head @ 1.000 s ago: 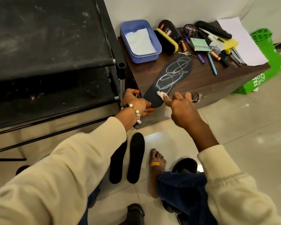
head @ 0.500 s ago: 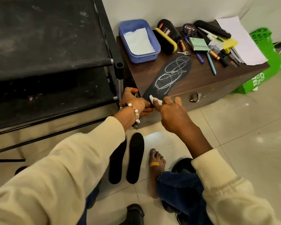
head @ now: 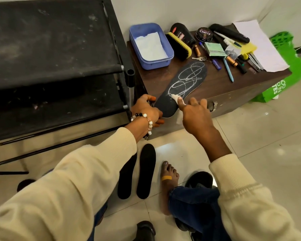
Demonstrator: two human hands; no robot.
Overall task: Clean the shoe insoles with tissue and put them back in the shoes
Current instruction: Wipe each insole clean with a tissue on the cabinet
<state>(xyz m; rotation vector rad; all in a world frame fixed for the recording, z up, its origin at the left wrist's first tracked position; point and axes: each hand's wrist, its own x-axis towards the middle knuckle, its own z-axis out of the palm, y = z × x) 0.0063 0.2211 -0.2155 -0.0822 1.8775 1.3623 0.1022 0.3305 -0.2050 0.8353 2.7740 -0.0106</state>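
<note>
A dark insole (head: 184, 87), scribbled over with white looping marks, is laid at a slant across the brown wooden cabinet (head: 236, 91) in the centre of the frame, its heel end overhanging the near edge. That heel is held by the left hand (head: 147, 111), fingers curled about it. A small wad of tissue (head: 176, 98) is pinched in the right hand (head: 195, 117) and pressed to the insole just below the marks, the other fingers spread loosely.

The insole is judged to be light, thin and flexible, likely to slide or buckle under rubbing unless pinned; the heel is the sensible place for a grip while the marked forepart is wiped. The tissue is soft and may tear under hard pressure.

Two more black insoles (head: 137, 171) are lying side by side on the pale glossy tiled floor (head: 261, 153) at lower centre, with a black shoe (head: 146, 229) at the bottom edge. A blue tub (head: 165, 60) holding white tissue is seen at upper centre, a black rack (head: 50, 49) at upper left.
</note>
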